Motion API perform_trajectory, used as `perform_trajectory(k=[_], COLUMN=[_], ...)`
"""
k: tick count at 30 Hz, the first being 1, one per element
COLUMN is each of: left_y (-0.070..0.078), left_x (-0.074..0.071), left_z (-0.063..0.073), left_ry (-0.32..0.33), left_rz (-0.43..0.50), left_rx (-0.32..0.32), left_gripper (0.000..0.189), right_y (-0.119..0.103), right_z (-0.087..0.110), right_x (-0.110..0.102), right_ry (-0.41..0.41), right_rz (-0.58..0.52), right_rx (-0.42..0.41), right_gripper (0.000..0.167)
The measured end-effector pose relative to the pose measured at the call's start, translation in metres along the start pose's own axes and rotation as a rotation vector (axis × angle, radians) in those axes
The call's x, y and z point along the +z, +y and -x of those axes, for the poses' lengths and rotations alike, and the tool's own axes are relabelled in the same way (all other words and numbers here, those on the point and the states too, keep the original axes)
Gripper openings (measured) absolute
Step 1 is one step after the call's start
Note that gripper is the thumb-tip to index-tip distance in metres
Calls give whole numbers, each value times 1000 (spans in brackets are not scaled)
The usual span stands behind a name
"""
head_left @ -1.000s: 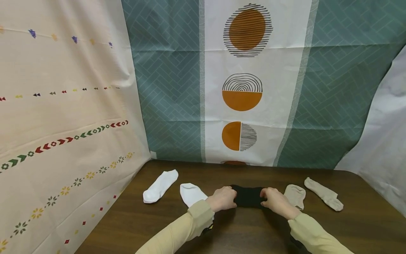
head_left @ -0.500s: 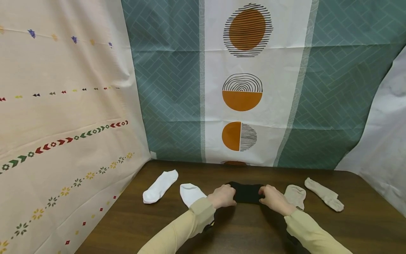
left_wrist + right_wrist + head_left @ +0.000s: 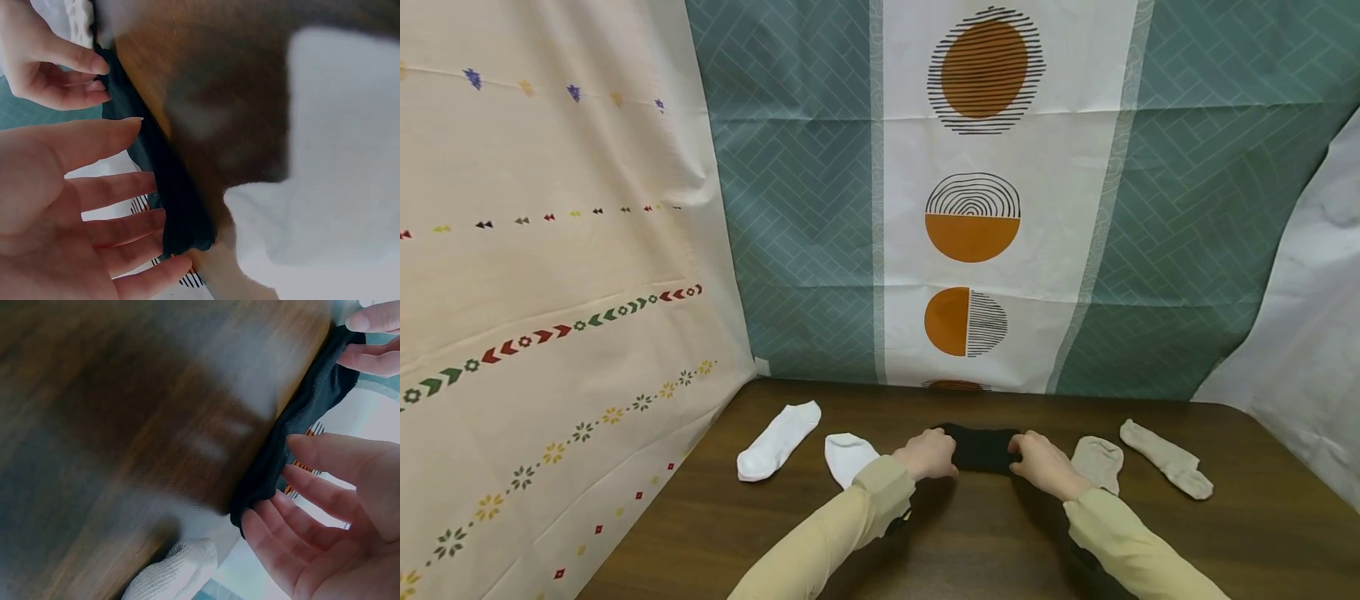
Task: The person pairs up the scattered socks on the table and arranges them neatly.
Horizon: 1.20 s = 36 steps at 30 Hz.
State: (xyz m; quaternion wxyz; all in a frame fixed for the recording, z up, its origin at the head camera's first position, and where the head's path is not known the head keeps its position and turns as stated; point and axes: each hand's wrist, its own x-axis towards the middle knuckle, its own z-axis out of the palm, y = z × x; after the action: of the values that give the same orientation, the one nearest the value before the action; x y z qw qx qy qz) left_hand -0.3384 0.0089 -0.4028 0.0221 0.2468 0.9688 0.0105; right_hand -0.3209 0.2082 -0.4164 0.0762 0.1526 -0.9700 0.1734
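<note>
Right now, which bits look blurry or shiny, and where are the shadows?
Left wrist view: the big white cloth is blurry; right wrist view: pale glare on the wooden tabletop near the black cloth; head view: soft dark shadows below the left hand and right hand.

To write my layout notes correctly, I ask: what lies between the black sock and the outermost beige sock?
The right hand, holding the black sock, then the other beige sock; the head view shows both.

A booth-like space: cloth hangings [image 3: 805, 208] edge a wooden table [image 3: 985, 546].
</note>
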Motion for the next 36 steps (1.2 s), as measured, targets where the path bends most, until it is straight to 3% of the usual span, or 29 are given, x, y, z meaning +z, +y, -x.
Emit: perform_trajectory(k=[21, 36], left_y=[-5, -14], left_x=[-5, -1], left_z=[-16, -29], left_ry=[-42, -93], left_rz=[-19, 0], left_rx=[-44, -53], left_gripper=[25, 43], right_y=[2, 4], right_z=[-20, -30], right_x=[6, 10], right_ry=[6, 6], right_rz=[5, -4], right_rx=[41, 19], right_gripper=[20, 27])
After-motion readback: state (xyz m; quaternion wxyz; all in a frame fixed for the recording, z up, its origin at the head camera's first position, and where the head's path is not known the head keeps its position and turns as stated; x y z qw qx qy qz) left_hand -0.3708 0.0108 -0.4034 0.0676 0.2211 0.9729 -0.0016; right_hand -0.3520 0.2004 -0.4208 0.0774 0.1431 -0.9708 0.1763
